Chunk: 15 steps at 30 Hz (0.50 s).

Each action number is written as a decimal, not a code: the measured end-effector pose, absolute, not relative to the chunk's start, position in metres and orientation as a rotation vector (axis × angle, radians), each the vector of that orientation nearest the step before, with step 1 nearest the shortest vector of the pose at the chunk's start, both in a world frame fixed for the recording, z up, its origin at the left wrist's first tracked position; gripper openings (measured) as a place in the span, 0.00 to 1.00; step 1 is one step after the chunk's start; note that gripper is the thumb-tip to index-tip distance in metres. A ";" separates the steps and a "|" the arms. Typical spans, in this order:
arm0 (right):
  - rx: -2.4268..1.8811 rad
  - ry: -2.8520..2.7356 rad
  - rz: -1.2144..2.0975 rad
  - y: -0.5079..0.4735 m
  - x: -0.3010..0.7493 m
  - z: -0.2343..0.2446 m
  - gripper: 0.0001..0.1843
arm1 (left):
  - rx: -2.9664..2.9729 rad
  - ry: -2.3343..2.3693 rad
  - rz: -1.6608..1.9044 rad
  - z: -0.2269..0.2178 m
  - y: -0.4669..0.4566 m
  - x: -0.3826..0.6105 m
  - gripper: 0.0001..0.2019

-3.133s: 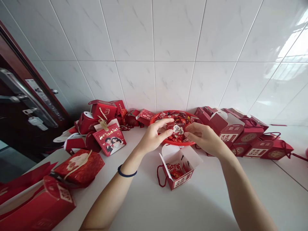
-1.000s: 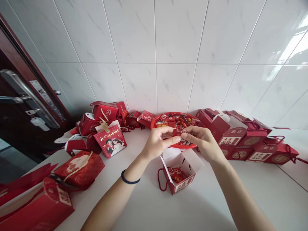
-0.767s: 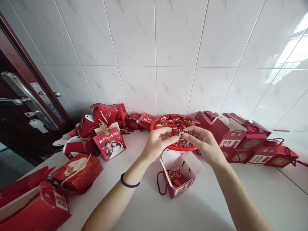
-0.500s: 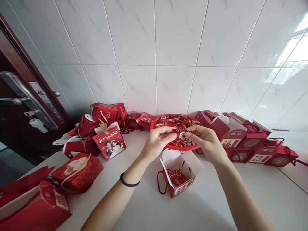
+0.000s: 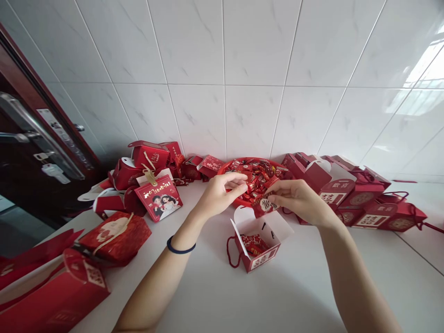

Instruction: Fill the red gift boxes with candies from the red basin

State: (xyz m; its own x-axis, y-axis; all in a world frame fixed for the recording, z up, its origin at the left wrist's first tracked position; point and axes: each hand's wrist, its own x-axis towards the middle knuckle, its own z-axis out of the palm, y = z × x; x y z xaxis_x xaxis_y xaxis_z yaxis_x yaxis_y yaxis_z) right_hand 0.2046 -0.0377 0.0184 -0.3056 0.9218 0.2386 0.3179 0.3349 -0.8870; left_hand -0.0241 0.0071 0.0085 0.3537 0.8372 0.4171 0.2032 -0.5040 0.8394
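A: How are the fingers?

B: The right hand point(image 5: 300, 199) pinches a red packet point(image 5: 266, 205) between thumb and fingers, by the packet's right side. The left hand point(image 5: 224, 192) grips nothing that I can see: its thumb and fingers are parted, above the edge of the red bowl point(image 5: 242, 202).

A: And where exactly is this packet?

B: Between the bowl and the open box point(image 5: 266, 260), near the box's back flap. Whether it touches the flap, I cannot tell.

A: Then how far has the work come?

B: In my judgement, only partly for this box. Some packets point(image 5: 255, 244) lie already inside, but the pinched one is outside, and the flaps stand open.

A: What about the supply?

B: Many wrapped sweets point(image 5: 258, 178) are in the bowl, so I judge it is far from used up.

A: And farther out?

B: Red boxes are piled at the right point(image 5: 357, 199), others at the left point(image 5: 152, 156), along the tiled wall point(image 5: 194, 111). Their contents are mostly hidden, so I cannot say which are finished.
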 end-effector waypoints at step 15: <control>-1.424 -2.401 0.742 -0.030 0.172 -0.009 0.11 | 2.182 0.914 0.894 0.012 0.006 -0.032 0.08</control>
State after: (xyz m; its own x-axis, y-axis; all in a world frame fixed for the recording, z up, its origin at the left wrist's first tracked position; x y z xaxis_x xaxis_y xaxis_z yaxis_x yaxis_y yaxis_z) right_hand 0.1720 -0.0305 -0.0094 -0.4899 0.8709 -0.0408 0.7419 0.3919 -0.5440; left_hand -0.0317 0.0056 0.0121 0.5352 0.7703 0.3466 0.3640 -0.5806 0.7283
